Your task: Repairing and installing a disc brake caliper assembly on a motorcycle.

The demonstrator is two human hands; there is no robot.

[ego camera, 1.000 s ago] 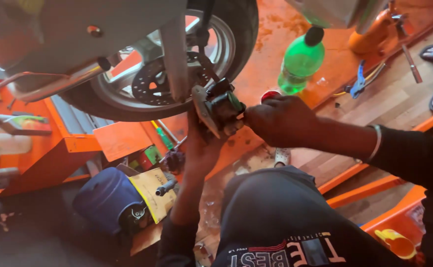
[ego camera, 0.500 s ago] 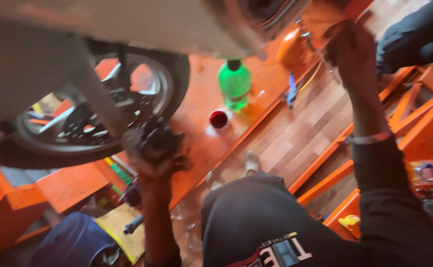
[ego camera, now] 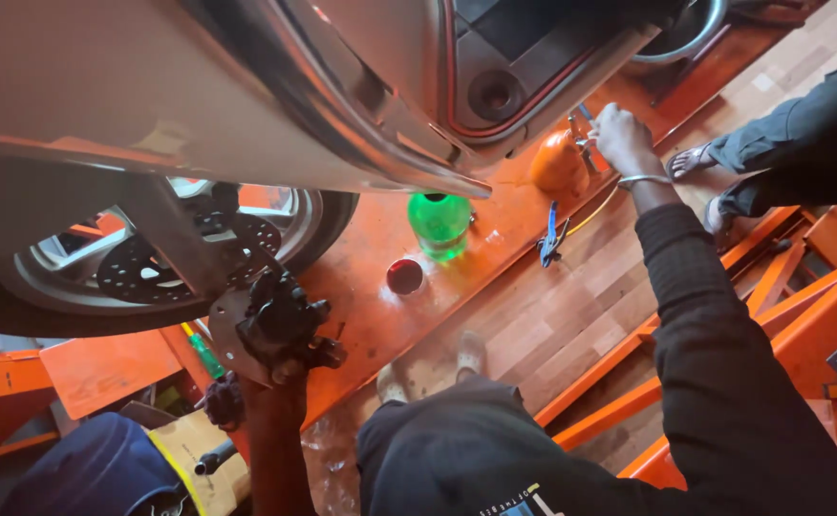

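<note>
head view: the person is crouching beside a motorcycle raised on an orange lift platform. the left hand is reaching up and closing around a black brake caliper, which is sitting just below the front wheel and close to the perforated brake disc, near the platform's left edge; the fingers are mostly hidden behind the caliper, so the grip is showing only as a closed hold from underneath. the right hand is stretching far out to the platform's far edge and curling shut around a thin metal tool standing next to an orange oil can; a metal bracelet is circling that wrist. a green plastic bottle is standing on the platform under the bodywork, with a small red cap lying just beside it. blue-handled pliers are lying at the platform's edge, by the wooden floor. another person's sandalled foot is resting near the far right.
</note>
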